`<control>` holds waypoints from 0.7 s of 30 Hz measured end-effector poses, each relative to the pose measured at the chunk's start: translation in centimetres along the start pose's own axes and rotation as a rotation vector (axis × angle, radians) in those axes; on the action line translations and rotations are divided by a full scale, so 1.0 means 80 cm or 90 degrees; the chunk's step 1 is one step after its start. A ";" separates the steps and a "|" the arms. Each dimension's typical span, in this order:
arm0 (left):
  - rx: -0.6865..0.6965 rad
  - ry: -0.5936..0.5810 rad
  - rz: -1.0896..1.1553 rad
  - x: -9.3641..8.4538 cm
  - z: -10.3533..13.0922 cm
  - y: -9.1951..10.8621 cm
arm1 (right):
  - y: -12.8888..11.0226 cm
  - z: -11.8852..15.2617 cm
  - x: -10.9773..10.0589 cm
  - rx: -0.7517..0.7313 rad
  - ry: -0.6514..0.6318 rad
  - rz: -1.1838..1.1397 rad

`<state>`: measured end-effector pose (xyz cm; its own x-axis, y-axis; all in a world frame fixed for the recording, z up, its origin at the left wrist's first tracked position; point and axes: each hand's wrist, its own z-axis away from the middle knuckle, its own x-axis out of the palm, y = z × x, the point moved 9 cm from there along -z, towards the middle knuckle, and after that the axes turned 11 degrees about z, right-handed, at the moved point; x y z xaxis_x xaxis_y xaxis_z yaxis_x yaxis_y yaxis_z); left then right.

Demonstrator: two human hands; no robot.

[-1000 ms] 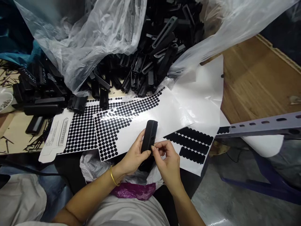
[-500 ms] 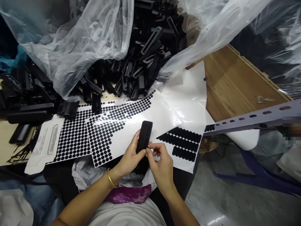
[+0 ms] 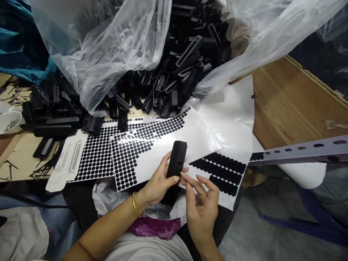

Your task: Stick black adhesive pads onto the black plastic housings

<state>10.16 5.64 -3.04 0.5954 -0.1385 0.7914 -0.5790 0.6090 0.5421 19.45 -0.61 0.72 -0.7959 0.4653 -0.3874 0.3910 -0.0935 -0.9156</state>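
Note:
My left hand [image 3: 157, 185] is closed round a long black plastic piece [image 3: 177, 154] with a ribbed face, its thumb across the lower end. My right hand [image 3: 202, 204] has its fingers apart, one fingertip touching the piece's lower end near the left thumb. A dark round spot shows on the piece's face. Beneath the hands lie a sheet of black round stickers [image 3: 126, 162], partly bare white backing, and another sheet with rows of overlapping black dots [image 3: 224, 170]. Below my wrists is a crumpled bag [image 3: 106, 194] with a purple part.
A large pile of black plastic pieces [image 3: 163, 88] spills from clear plastic bags [image 3: 108, 47] at the back. On the left are a flat white box [image 3: 65, 163], thin black strips and a white bowl [image 3: 16, 121] of small metal parts. A perforated metal bar [image 3: 301, 148] juts in from the right.
My right hand's thumb and finger have parted and the hand has drawn slightly away from the piece. The dark round spot now shows on the piece. The view has shifted left.

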 end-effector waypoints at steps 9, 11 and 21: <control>0.014 -0.014 0.030 0.016 -0.003 0.012 | -0.011 0.001 -0.001 -0.032 0.020 -0.066; 0.018 -0.016 0.033 0.017 -0.004 0.013 | -0.011 0.000 0.000 -0.023 0.013 -0.084; 0.005 -0.021 0.056 0.014 -0.003 0.010 | 0.002 -0.037 -0.012 0.042 0.035 -0.092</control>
<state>10.49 6.18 -1.82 0.5236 -0.1099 0.8449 -0.6325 0.6143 0.4719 21.63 1.55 1.29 -0.8145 0.5252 -0.2464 0.2421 -0.0783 -0.9671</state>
